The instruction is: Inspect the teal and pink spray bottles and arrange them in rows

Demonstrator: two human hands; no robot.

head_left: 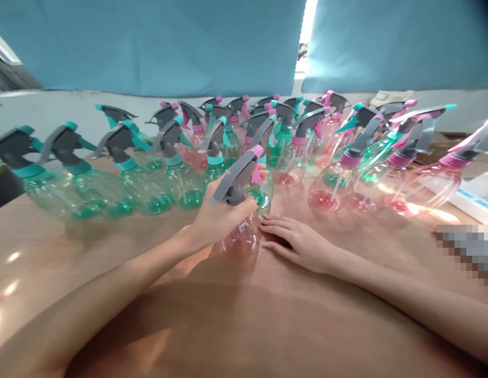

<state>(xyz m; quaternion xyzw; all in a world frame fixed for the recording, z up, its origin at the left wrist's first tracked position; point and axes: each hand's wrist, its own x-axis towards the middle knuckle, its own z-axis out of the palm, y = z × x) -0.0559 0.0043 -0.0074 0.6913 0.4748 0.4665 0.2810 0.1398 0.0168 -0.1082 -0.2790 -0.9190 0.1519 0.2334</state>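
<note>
The left hand point(220, 214) wraps the neck of a translucent pink plastic spray bottle point(242, 240), head seemingly seated, standing in front of already-capped translucent green plastic bottles point(147, 188); the right hand point(299, 240), fingers loosely spread, rests on the tan surface point(275, 320).

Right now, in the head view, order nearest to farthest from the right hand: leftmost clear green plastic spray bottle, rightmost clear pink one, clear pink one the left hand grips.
1. Gripped pink bottle: just left of the right hand.
2. Rightmost pink bottle: right, beyond.
3. Leftmost green bottle: far left.
</note>
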